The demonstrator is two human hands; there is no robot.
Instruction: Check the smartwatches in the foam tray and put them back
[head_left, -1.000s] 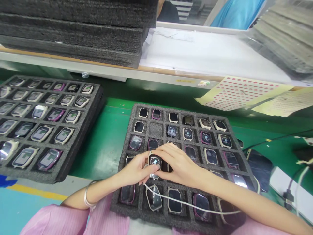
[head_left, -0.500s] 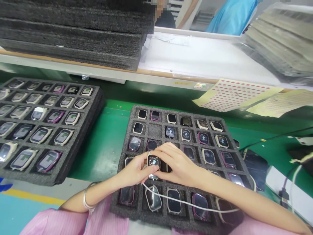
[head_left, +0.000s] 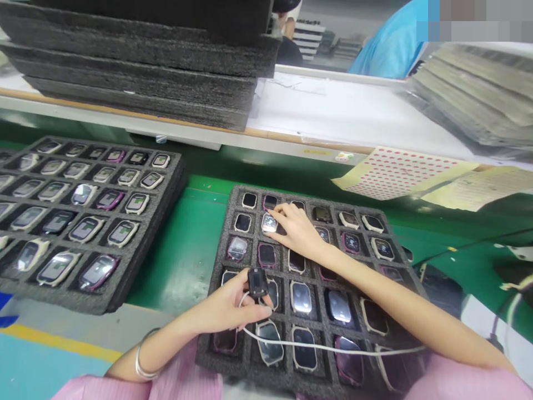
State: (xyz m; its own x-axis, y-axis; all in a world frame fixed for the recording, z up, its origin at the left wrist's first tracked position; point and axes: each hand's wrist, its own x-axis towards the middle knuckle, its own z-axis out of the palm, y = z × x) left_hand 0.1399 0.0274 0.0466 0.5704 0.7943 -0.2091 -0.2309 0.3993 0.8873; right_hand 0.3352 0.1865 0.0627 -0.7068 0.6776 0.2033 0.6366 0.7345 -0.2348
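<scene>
My right hand (head_left: 298, 232) has its fingertips on a smartwatch (head_left: 269, 223) with a lit screen and a pale case, at a pocket in the second row of the dark foam tray (head_left: 237, 368). Lower down, my left hand (head_left: 233, 303) grips a small black charging dock (head_left: 257, 281) above the tray, with no watch on it. From that hand a white cable (head_left: 333, 351) runs right across the front rows. Smartwatches with pale, purple and dark cases lie in the pockets around both hands. My right hand and forearm hide several of them.
A second foam tray (head_left: 141, 275) of smartwatches lies to the left on the green table (head_left: 183, 233). On the shelf (head_left: 333, 105) behind stand stacked black foam sheets (head_left: 145, 72) and plastic-wrapped trays (head_left: 470, 94). Yellow sticker sheets (head_left: 408, 172) hang from its edge.
The watch has come off the dock in my left hand. My right hand has carried it away from me to the second-row pocket that was bare. My left hand stays low with the dock.
</scene>
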